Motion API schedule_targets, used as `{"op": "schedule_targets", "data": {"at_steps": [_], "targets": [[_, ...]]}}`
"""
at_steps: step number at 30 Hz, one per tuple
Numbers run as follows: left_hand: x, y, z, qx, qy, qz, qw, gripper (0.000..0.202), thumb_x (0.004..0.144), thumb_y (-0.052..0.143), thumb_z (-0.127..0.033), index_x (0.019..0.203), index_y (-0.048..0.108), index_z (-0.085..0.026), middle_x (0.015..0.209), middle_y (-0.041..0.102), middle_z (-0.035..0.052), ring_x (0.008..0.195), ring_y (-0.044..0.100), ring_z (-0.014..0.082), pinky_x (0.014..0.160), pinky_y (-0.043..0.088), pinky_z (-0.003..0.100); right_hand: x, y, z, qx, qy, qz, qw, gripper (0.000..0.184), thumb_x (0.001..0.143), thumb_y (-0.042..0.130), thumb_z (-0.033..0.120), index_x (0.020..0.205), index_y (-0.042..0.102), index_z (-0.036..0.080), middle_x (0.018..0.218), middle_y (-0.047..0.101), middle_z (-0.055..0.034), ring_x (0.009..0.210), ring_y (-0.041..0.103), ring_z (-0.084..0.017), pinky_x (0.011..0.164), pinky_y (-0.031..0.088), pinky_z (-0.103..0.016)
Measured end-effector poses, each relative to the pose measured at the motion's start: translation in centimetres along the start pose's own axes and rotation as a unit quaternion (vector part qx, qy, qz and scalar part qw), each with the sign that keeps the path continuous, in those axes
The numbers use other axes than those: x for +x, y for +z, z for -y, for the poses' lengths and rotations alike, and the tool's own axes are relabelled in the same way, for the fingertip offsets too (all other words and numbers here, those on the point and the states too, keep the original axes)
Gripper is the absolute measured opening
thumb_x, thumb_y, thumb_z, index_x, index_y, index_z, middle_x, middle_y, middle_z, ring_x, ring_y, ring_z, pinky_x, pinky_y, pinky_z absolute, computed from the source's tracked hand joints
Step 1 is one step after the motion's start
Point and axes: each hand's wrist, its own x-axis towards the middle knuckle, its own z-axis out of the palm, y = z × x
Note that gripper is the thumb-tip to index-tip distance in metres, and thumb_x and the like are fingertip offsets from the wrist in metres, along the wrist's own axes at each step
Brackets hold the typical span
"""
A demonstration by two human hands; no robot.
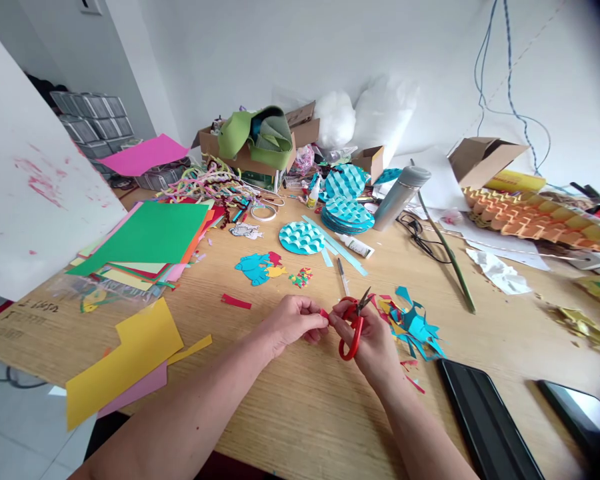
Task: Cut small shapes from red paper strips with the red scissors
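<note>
My left hand (300, 320) pinches a small piece of red paper (325, 315) between thumb and fingers. The fingertips of my right hand (370, 337) meet the same piece. Red-handled scissors (351, 339) hang in my right hand, blades pointing up and away from the paper. Beyond my hands lie blue paper fish (254, 268), a yellow paper fish (276, 271) and a little heap of red, green and yellow bits (301, 277). A red paper strip (236, 301) rests left of my left hand. Blue paper scraps (417, 327) are piled beside my right hand.
Coloured paper sheets (145, 230) and yellow paper (130, 360) lie on the left. Blue textured discs (347, 215), a glue tube (355, 245), a pen (343, 275) and a steel flask (400, 199) stand or lie behind. Two dark phones or tablets (485, 413) occupy the right front.
</note>
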Motion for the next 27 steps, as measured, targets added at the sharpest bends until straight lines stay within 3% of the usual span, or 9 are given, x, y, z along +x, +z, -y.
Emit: {"op": "schedule_targets", "data": {"at_steps": [4, 9, 12, 15, 21, 27], "targets": [[0.1, 0.0, 0.1, -0.007, 0.012, -0.016, 1.0, 0.018, 0.059, 0.071, -0.026, 0.064, 0.059, -0.014, 0.055, 0.059, 0.0, 0.048, 0.052, 0.0095, 0.051, 0.041, 0.024, -0.1, 0.0, 0.0, -0.045, -0.019, 0.003, 0.999, 0.03, 0.074, 0.071, 0.044, 0.079, 0.057, 0.018, 0.078, 0.059, -0.0045, 0.072, 0.056, -0.019, 0.066, 0.046, -0.03], [0.4, -0.4, 0.0, -0.106, 0.034, -0.042, 0.993, 0.018, 0.06, 0.072, -0.026, 0.068, 0.062, -0.013, 0.064, 0.064, 0.0025, 0.052, 0.055, 0.0101, 0.057, 0.044, 0.026, -0.4, -0.3, 0.3, -0.107, -0.034, 0.002, 0.994, 0.032, 0.085, 0.055, 0.05, 0.087, 0.058, 0.018, 0.08, 0.062, -0.0043, 0.075, 0.058, -0.019, 0.068, 0.045, -0.029], [0.4, -0.7, -0.2, -0.162, 0.047, -0.045, 0.985, 0.016, 0.059, 0.071, -0.023, 0.067, 0.062, -0.013, 0.065, 0.066, 0.0035, 0.056, 0.058, 0.0109, 0.06, 0.046, 0.026, -0.9, -0.2, 0.3, -0.14, -0.019, 0.045, 0.989, 0.038, 0.087, 0.05, 0.054, 0.075, 0.056, 0.018, 0.068, 0.059, -0.0018, 0.064, 0.055, -0.017, 0.058, 0.043, -0.027], [0.5, -0.8, -0.2, -0.179, 0.058, -0.042, 0.981, 0.015, 0.059, 0.072, -0.021, 0.067, 0.062, -0.013, 0.067, 0.067, 0.0036, 0.058, 0.059, 0.0112, 0.063, 0.047, 0.027, -1.1, 0.3, 0.3, -0.135, -0.007, 0.074, 0.988, 0.045, 0.085, 0.05, 0.058, 0.067, 0.054, 0.018, 0.059, 0.055, 0.0002, 0.055, 0.05, -0.014, 0.051, 0.038, -0.025], [0.9, -1.1, 0.0, -0.186, 0.062, -0.065, 0.979, 0.018, 0.058, 0.075, -0.022, 0.069, 0.064, -0.011, 0.068, 0.067, 0.0051, 0.059, 0.059, 0.0118, 0.064, 0.048, 0.027, -0.5, 1.6, 0.3, -0.064, 0.053, 0.085, 0.993, 0.053, 0.086, 0.042, 0.065, 0.072, 0.055, 0.016, 0.057, 0.055, -0.0005, 0.049, 0.047, -0.013, 0.044, 0.035, -0.024], [0.9, -1.2, -0.3, -0.195, 0.063, -0.109, 0.973, 0.018, 0.057, 0.075, -0.022, 0.069, 0.064, -0.013, 0.068, 0.066, 0.004, 0.06, 0.059, 0.0125, 0.063, 0.048, 0.027, 0.1, 2.2, -0.5, -0.08, 0.057, 0.128, 0.987, 0.051, 0.084, 0.047, 0.064, 0.068, 0.055, 0.016, 0.053, 0.056, -0.0005, 0.047, 0.048, -0.012, 0.043, 0.035, -0.022]]}}
